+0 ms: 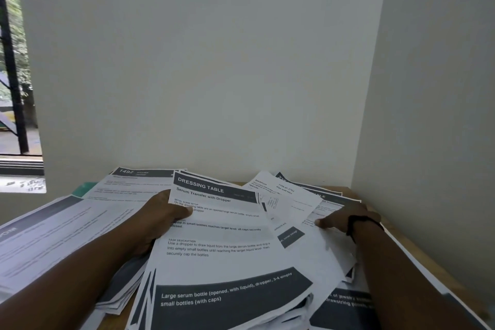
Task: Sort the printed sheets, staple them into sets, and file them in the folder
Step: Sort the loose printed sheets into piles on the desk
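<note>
A loose pile of printed sheets covers the wooden table (393,238). On top lies a sheet headed "DRESSING TABLE" (222,246) with dark bands at its top and bottom. My left hand (160,217) grips this sheet's left edge, thumb on the print and fingers beneath. My right hand (345,215), with a black band at the wrist, rests on the sheets at the right (302,211), thumb pointing left. A sheet numbered 1492 (134,182) lies at the back left. No stapler shows.
A teal edge, perhaps a folder (85,188), pokes out under the sheets at the back left. More sheets (53,233) spread over the left side. White walls close the back and the right. A window (13,88) is at the far left.
</note>
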Motion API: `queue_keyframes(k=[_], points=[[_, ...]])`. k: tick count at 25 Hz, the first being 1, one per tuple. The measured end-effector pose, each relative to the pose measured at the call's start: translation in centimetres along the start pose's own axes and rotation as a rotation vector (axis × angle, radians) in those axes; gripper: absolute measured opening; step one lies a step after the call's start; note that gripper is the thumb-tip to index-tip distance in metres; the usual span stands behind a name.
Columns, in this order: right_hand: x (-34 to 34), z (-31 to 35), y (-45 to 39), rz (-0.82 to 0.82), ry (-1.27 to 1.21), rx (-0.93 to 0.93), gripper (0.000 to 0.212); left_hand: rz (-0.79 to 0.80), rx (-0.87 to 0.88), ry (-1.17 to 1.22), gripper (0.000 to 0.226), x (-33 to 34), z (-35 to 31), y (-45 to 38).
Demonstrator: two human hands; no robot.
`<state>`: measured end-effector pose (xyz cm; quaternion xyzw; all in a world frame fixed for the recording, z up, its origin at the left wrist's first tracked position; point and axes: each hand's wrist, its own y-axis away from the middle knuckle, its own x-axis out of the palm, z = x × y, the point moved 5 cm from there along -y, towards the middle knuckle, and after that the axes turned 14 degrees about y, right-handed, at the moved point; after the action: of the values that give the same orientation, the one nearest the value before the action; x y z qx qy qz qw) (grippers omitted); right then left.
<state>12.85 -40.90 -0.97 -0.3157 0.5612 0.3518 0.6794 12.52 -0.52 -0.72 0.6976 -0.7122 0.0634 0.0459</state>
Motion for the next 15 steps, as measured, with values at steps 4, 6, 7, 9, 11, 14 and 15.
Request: queue_keyframes(k=[4, 6, 7, 9, 11, 14, 15], points=[[-0.4, -0.4, -0.3, 0.106, -0.158, -0.025, 0.059, 0.002, -0.008, 0.006, 0.023, 0.0, 0.2, 0.0], [-1.0, -1.3, -0.8, -0.012, -0.256, 0.005, 0.047, 0.004, -0.009, 0.008, 0.024, 0.0, 0.2, -0.1], [-1.5, -2.0, -1.0, -0.091, -0.386, 0.036, 0.041, 0.002, -0.008, 0.009, 0.024, 0.0, 0.2, -0.1], [-3.5, -3.3, -0.3, -0.301, -0.6, 0.082, 0.027, 0.001, -0.009, 0.009, 0.024, 0.0, 0.3, -0.2], [-5.4, -3.9, 0.4, -0.456, -0.732, 0.094, 0.025, 0.007, -0.01, 0.005, 0.024, 0.1, 0.2, -0.1], [-6.8, -4.1, 1.6, -0.608, -0.888, 0.087, 0.025, 0.01, -0.009, -0.003, 0.024, 0.1, 0.2, 0.1], [-7.1, -4.1, 2.1, -0.64, -0.908, 0.084, 0.025, 0.008, -0.009, 0.0, 0.024, 0.0, 0.2, 0.1]])
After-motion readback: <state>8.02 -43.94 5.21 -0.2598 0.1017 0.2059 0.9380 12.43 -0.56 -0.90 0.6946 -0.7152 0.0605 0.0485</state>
